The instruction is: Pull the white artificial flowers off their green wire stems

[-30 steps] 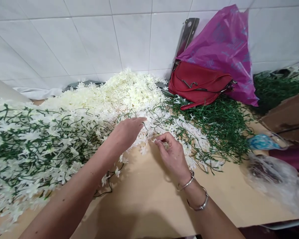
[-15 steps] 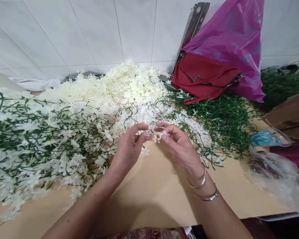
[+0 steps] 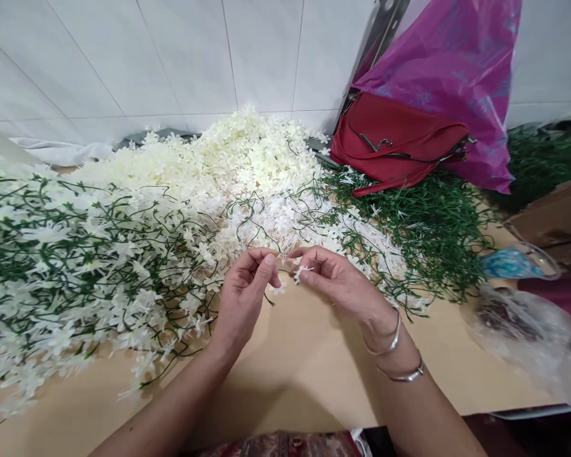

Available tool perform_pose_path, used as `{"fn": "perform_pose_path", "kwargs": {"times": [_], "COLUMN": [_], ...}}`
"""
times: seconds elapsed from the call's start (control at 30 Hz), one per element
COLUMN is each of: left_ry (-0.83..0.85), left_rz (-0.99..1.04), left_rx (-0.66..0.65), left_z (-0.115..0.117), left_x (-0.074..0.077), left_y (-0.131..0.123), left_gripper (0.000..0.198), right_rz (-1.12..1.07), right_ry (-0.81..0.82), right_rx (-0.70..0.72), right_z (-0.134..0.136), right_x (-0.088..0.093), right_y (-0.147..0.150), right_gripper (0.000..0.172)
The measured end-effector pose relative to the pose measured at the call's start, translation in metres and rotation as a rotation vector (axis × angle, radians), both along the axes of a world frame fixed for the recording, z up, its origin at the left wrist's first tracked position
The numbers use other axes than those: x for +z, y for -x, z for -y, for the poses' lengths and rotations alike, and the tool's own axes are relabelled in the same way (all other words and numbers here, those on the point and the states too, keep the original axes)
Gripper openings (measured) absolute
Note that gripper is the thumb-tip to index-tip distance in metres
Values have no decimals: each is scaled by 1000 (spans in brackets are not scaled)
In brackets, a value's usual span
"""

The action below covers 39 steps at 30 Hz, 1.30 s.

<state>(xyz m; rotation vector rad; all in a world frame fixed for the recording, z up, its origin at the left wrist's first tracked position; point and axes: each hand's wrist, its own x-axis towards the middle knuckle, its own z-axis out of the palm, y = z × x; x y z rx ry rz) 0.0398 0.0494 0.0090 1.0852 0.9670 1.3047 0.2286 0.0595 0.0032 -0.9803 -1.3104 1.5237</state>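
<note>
My left hand (image 3: 247,292) and my right hand (image 3: 337,282) meet above the tan table (image 3: 285,374), fingertips almost touching. The right hand pinches a small white artificial flower (image 3: 301,271). The left hand's thumb and forefinger are pinched on a thin green stem (image 3: 271,293) that carries another small white flower (image 3: 280,289). Just behind the hands lies a heap of loose white flowers (image 3: 238,165). Finished green stems with white flowers (image 3: 66,266) are piled at the left. Bare green stems (image 3: 423,235) lie at the right. Two metal bangles sit on my right wrist.
A red handbag (image 3: 394,143) leans on the tiled wall under a purple plastic bag (image 3: 447,70). A cardboard box (image 3: 552,219), a blue item (image 3: 509,263) and a clear plastic bag (image 3: 528,330) sit at the right edge.
My left hand left the flower heap and came back toward me. The right hand lifted off the table with a flower. Both hands came together in front of the heap.
</note>
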Motion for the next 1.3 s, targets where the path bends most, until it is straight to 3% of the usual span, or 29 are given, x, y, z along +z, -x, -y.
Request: {"fn": "perform_pose_path", "kwargs": {"times": [0.1, 0.33, 0.43, 0.53, 0.63, 0.77, 0.83, 1.0, 1.3], "left_ry": [12, 19, -51, -134, -45, 270, 369, 344, 191], "left_rz": [39, -183, -283, -335, -190, 184, 260, 191, -9], "left_rx": [9, -59, -95, -45, -37, -87, -107, -104, -128], "left_z": [1, 1, -1, -1, 2, 6, 7, 9, 7], "left_x": [0, -11, -17, -15, -7, -3, -6, -16, -14], "left_y": [-1, -2, 0, 3, 3, 2, 3, 6, 7], "left_gripper": [24, 30, 22, 19, 18, 26, 30, 31, 31], "right_rz": [-53, -53, -69, -66, -102, -195, -176, -64, -11], "right_ry": [36, 11, -12, -21, -34, -41, -28, 12, 36], "right_rx": [114, 141, 192, 187, 140, -66, -94, -62, -52], "right_z": [0, 0, 1, 2, 2, 0, -1, -1, -1], "right_x": [-1, 3, 6, 7, 6, 1, -1, -4, -4], "right_y": [1, 1, 0, 0, 0, 4, 7, 11, 12], "right_gripper": [24, 23, 20, 17, 16, 17, 20, 24, 28]}}
